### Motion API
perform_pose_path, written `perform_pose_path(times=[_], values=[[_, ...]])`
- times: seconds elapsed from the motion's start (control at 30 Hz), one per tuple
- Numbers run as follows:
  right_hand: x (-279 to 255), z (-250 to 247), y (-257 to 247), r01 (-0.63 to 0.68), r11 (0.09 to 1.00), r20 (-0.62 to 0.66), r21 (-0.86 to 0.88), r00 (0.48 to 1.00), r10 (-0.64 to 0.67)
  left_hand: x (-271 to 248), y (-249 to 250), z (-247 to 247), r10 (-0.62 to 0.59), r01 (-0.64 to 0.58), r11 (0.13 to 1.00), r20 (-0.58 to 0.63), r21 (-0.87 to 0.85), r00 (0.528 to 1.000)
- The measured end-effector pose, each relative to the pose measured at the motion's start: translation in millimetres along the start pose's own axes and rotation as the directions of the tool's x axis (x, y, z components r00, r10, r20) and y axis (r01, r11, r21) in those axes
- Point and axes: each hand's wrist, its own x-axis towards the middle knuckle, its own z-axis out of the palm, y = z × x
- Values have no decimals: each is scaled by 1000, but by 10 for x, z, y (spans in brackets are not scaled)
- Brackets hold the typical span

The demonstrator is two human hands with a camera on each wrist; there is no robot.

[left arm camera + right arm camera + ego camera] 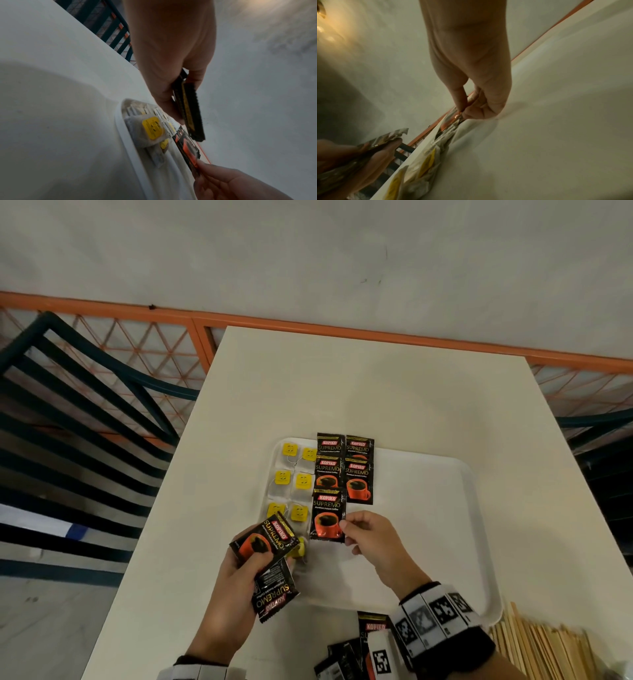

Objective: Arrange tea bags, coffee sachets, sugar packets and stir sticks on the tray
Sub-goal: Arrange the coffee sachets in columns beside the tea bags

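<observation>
At the bottom edge of the head view a loose heap of coffee sachets (346, 659) and, in the lower right corner, a bundle of stir sticks (541, 642) are seen lying on the table (376, 392), just off the near rim of the tray (479, 542); they appear to be kept there as stock to be drawn from. No sugar packets can be made out. A little higher, left of centre, the left hand (236, 587) is curled round a small fan of spare sachets (265, 542), thumb pressed on top, presumably so that the next ones are ready to be passed across. At centre the right hand (373, 539) is seen with thumb and forefinger pinched on the lower right corner of one sachet (328, 515), the other fingers loosely bent; the sachet is being laid at the near end of the left coffee column, its top edge overlapping the packet above, seemingly to keep the row tidy. Further up, four placed sachets (346, 467) stand in two columns, and to their left the tea bags (291, 481) with yellow tags are ranged in two columns along the tray's left rim. The right half of the tray is left bare, probably for sugar and sticks
</observation>
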Motion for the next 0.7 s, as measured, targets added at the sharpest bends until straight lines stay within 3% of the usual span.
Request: perform_pose_path(times=[0.27,0.7], values=[[223,73,24,30,991,-176,-130,983,-53,1,-34,2,14,-10,995,-36,101,999],[247,99,30,108,976,-218,-191,965,-150,1,-57,57,49,-45,990,-25,137,998]])
